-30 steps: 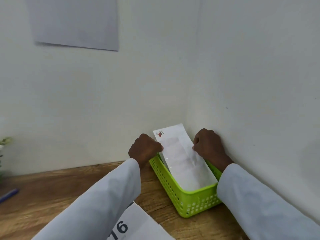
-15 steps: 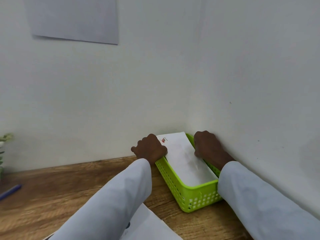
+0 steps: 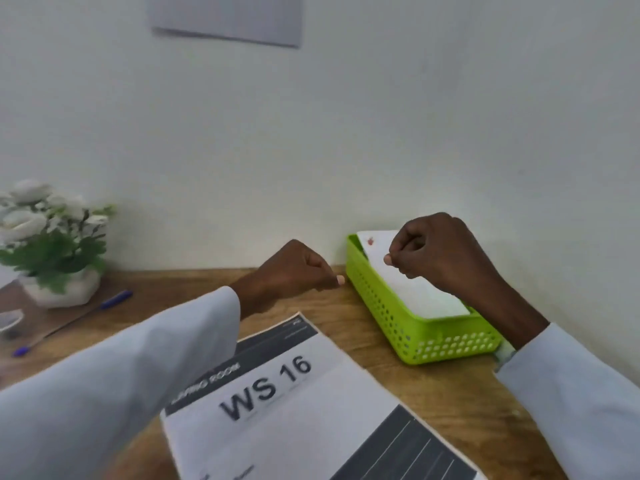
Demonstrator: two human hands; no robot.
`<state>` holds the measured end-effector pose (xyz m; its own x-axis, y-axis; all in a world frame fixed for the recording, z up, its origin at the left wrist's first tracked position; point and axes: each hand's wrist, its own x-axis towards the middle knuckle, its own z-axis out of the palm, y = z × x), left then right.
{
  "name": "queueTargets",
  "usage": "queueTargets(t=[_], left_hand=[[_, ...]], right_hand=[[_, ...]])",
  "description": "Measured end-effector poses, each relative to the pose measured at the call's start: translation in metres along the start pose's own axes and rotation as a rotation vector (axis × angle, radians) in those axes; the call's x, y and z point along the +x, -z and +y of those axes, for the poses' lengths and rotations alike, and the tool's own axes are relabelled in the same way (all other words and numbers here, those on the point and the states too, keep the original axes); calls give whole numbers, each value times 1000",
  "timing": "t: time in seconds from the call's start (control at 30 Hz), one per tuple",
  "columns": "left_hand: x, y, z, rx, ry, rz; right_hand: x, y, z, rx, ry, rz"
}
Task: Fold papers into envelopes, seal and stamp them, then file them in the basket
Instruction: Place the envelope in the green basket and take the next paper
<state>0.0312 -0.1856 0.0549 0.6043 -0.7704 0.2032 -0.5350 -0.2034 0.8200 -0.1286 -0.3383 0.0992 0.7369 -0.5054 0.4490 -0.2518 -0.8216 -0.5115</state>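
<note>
fingers of left hand (image 3: 294,270) and right hand (image 3: 434,252) curled, holding nothing. stamped envelope (image 3: 408,285) lies flat in green basket (image 3: 398,320) beneath right fingers; judged light, flimsy, best pinched at an edge.

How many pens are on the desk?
2: a blue pen lies beside the flower pot, and another pen lies nearer the left edge. Others may be out of view.
</note>
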Motion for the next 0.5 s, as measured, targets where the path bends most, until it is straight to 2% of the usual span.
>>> queueTargets(t=[0.07,0.13,0.27,0.37,0.5], left_hand=[[-25,14,-12,158,16,-4],[-48,27,-23,434,64,-9],[-96,43,-47,819,207,-200],[-115,48,-63,849,228,-220],[-124,54,-66,629,282,-182]], right_hand=[[-17,-18,-13,52,45,-81],[-33,-40,-20,35,83,-181],[-61,-77,-19,-71,105,-396],[-70,-91,-17,-167,134,-466],[-76,-106,-21,-156,161,-466]])
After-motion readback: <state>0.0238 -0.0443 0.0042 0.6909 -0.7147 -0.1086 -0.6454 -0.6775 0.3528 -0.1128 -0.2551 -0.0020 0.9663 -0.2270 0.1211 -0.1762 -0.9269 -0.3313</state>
